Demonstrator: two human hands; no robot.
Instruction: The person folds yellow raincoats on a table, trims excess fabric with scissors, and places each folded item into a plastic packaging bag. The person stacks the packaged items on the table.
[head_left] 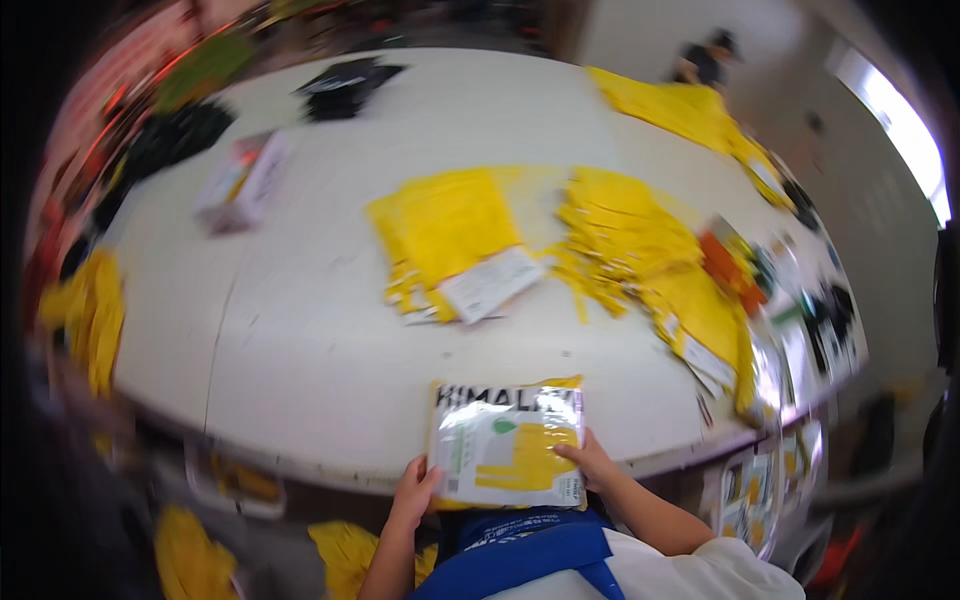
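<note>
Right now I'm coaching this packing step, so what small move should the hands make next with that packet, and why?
Probably slide the clear packet with yellow contents forward, fully onto the white table. The left hand and right hand grip its near corners, and its near end seems to overhang the table's edge. The bare stretch ahead, short of the yellow stack, leaves room.

This looks like a packing or sorting workroom. A large white desk [300, 330] fills the view, and on it lie stacks of flat yellow mailer bags [445, 230], one topped with a white label sheet [490, 283]. More yellow bags [690, 110] are heaped along the desk's far right edge, black bags [345, 85] sit at its far side, and a small carton [245, 180] stands toward its left. Yellow bags [90, 310] also pile up off the desk's left edge.
</note>
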